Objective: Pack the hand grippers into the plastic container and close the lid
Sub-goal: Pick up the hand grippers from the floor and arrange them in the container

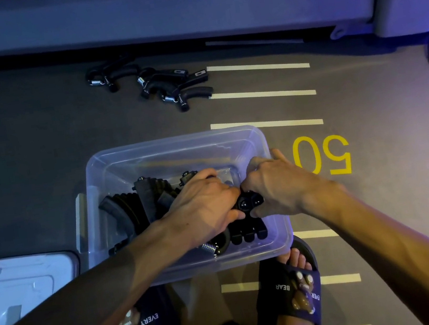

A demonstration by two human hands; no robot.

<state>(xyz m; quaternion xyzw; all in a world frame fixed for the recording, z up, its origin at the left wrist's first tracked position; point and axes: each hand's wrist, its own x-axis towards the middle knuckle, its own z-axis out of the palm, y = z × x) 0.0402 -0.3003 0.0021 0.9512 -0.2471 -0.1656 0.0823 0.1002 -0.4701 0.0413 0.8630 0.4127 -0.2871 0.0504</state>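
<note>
Both hands are in the container (257, 139): the left hand (203, 205) and right hand (279, 183) close together on one black gripper (249, 203), settling it among several already packed. A few more grippers (169, 83) lie on the floor beyond, well apart. The lid (23, 282) sits off, left of the container; I judge packing roughly half done.
</note>
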